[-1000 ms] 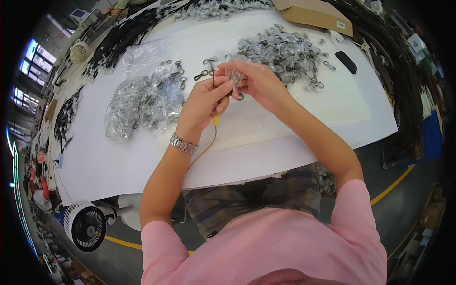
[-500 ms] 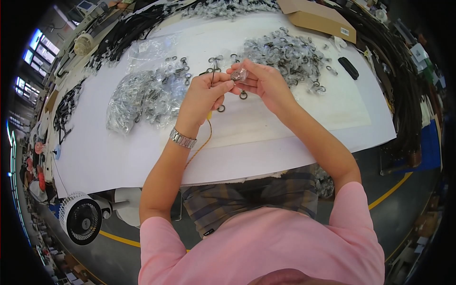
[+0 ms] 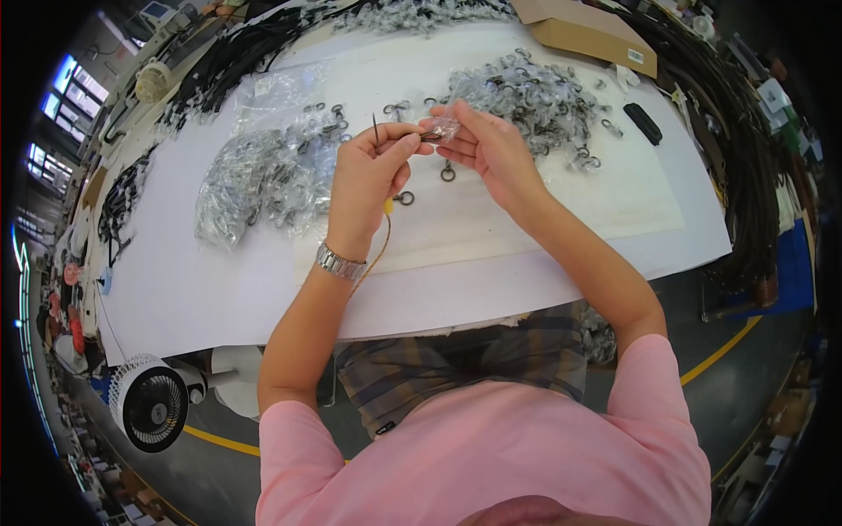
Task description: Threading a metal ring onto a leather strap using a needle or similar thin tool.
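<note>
My left hand (image 3: 373, 175) is closed, with thumb and forefinger pinching a dark metal piece. A thin dark pointed tool (image 3: 375, 131) sticks up from the same hand. Below the palm shows a yellow end (image 3: 388, 206) with a yellowish cord running toward my wrist. My right hand (image 3: 495, 153) is closed on a small clear plastic wrapper (image 3: 443, 130) around the metal piece, whose exact shape is partly hidden by fingers. On the table just below my hands lie a dark ring fitting (image 3: 448, 174) and another ring (image 3: 406, 198).
Plastic-wrapped ring fittings form a heap (image 3: 526, 96) to the right; a clear bag (image 3: 232, 197) of more lies left. A black oblong object (image 3: 643, 124) and a cardboard box (image 3: 588, 35) are at far right. Dark straps (image 3: 237, 53) line the back left. A fan (image 3: 149, 403) stands lower left.
My left hand has shifted slightly left, and the pointed tool now stands more apart from the wrapper. The dark metal piece shows between both hands, the right hand nearly still.
</note>
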Tool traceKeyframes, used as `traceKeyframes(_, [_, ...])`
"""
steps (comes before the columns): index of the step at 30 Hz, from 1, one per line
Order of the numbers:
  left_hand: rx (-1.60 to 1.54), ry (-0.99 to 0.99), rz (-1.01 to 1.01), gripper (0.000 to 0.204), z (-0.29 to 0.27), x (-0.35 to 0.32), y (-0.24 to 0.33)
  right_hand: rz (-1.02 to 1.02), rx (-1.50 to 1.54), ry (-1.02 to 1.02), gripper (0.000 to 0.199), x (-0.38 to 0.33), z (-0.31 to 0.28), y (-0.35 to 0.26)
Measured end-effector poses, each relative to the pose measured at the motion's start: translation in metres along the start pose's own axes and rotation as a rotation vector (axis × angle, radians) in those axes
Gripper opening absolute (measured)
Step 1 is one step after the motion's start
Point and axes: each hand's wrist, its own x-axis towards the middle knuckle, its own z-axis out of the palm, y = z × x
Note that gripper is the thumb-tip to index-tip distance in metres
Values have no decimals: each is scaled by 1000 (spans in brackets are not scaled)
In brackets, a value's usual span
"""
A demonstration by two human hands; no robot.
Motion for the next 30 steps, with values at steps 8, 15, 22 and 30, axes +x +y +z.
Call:
traceKeyframes(8, [264, 119, 66, 15, 10, -4, -7, 2, 96, -25, 41, -11, 13, 4])
traceKeyframes(15, [215, 57, 32, 17, 5, -3, -8, -6, 46, -49, 36, -16, 17, 5])
traceKeyframes(22, [177, -179, -77, 23, -21, 9, 7, -87, -77, -81, 36, -6, 8, 8])
traceKeyframes(30, [6, -297, -32, 19, -20, 10, 13, 127, -36, -364, 38, -6, 5, -1])
